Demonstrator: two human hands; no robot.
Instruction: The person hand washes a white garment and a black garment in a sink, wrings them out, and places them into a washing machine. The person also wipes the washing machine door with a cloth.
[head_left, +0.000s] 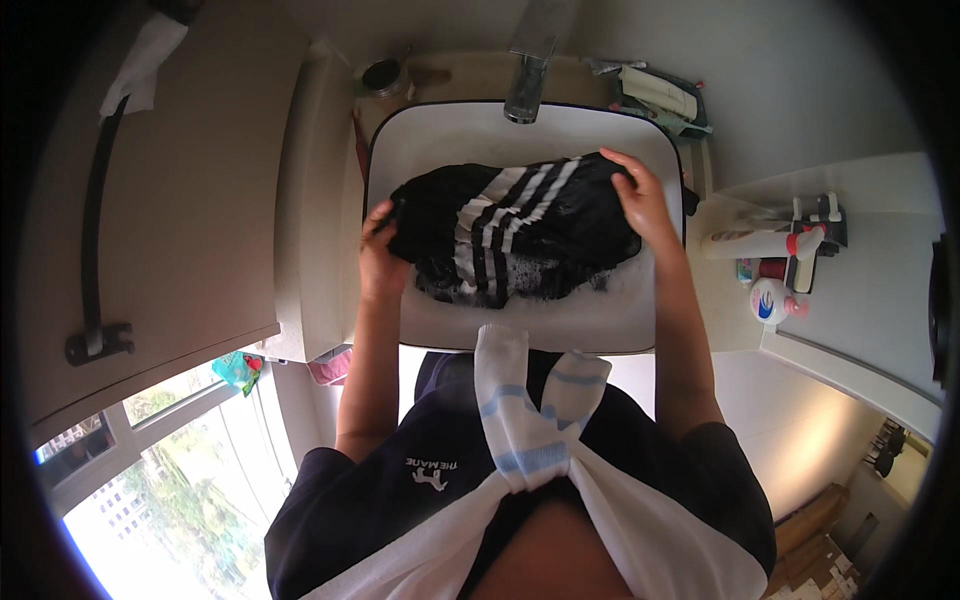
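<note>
A wet black garment with white stripes (517, 206) is stretched sideways between my hands over a white basin (622, 311). My left hand (385, 251) grips its left end near the basin's left rim. At the right end, my right hand (641, 199) holds the cloth with the thumb on its upper side and a finger along the far edge. The lower folds of the garment lie in whitish, sudsy water (450, 311). A metal faucet (525, 86) reaches over the far rim, beyond the cloth.
Behind the basin stand an open jar (384, 77) and a tray holding a white tube (658, 91). On the right ledge are a spray bottle (754, 244) and a pump bottle (770, 301). A tied white sleeve (502, 375) hangs from my chest close to the near rim.
</note>
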